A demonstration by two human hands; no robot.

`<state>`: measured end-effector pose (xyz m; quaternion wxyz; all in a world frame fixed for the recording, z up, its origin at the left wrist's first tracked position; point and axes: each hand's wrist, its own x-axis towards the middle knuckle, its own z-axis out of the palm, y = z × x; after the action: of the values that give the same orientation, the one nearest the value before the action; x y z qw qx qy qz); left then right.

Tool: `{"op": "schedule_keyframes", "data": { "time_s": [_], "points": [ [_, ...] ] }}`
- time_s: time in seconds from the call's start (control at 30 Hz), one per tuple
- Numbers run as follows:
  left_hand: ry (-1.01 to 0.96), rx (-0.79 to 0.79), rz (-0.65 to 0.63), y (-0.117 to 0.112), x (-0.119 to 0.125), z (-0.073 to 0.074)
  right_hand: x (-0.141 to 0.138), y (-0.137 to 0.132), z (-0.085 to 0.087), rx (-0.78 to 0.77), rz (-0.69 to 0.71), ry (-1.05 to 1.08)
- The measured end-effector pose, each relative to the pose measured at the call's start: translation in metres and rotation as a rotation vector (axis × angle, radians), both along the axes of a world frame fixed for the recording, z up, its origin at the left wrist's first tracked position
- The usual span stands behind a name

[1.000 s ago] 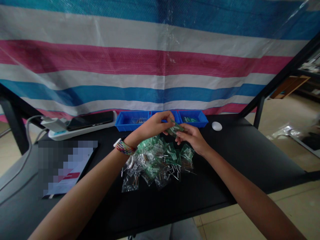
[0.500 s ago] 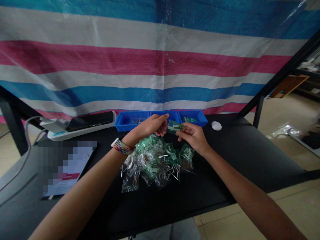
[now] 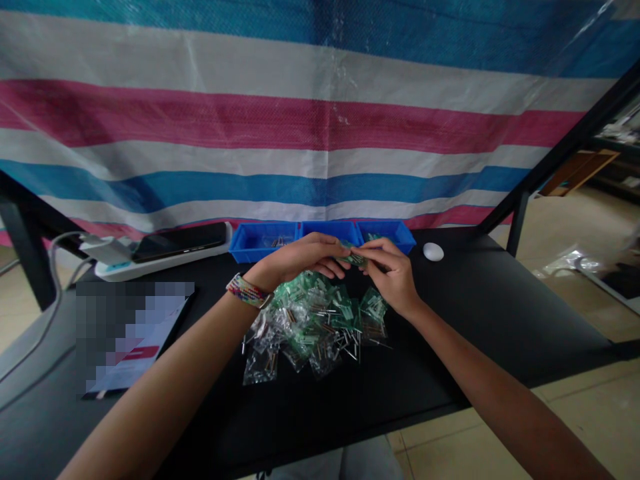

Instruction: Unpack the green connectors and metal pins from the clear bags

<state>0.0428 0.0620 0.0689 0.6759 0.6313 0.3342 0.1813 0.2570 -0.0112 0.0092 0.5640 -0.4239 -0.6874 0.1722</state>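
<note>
My left hand (image 3: 310, 256), with a woven band on its wrist, and my right hand (image 3: 393, 275) meet above the pile. Between their fingertips is a small green plastic bag (image 3: 356, 259) with pale slim pieces in it. Both hands pinch it, one at each side; the left fingers partly cover it. Below them lies a heap of small plastic bags (image 3: 315, 313), some green and some clear, with metal pins and brown pieces inside. Behind the hands stand three blue bins: the left bin (image 3: 240, 250) holds clear bags, the right bin (image 3: 407, 237) green ones, and the middle bin (image 3: 327, 230) is partly hidden.
A phone (image 3: 183, 241) lies on a white power strip (image 3: 165, 261) with a plug and cable at the back left. A printed sheet (image 3: 145, 347) lies at the left. A white oval object (image 3: 433, 251) sits right of the bins. A striped tarp (image 3: 320, 120) hangs behind the table.
My left hand has moved slightly right and its fingers have come onto the green bag. My right fingers have closed in on the bag too, and the hands are nearer each other.
</note>
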Motion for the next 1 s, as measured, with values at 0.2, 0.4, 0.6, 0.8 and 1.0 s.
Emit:
{"op": "schedule_keyframes", "data": {
  "time_s": [0.2, 0.4, 0.6, 0.8, 1.0],
  "points": [
    [-0.042, 0.131, 0.089, 0.002, 0.005, -0.005, 0.002, 0.006, -0.006, -0.185, 0.057, 0.311],
    [-0.030, 0.269, 0.059, 0.005, 0.006, -0.008, -0.001, 0.008, -0.002, -0.494, 0.274, 0.619],
    [-0.034, 0.338, 0.030, 0.005, 0.007, -0.009, -0.007, 0.006, 0.000, -0.445, 0.204, 0.557],
    [0.106, 0.322, 0.067, 0.004, 0.004, -0.005, -0.004, 0.009, -0.001, -0.364, 0.116, 0.472],
    [0.219, 0.190, 0.068, 0.013, 0.001, -0.012, -0.001, 0.008, -0.001, -0.233, 0.023, 0.421]
  ]
}}
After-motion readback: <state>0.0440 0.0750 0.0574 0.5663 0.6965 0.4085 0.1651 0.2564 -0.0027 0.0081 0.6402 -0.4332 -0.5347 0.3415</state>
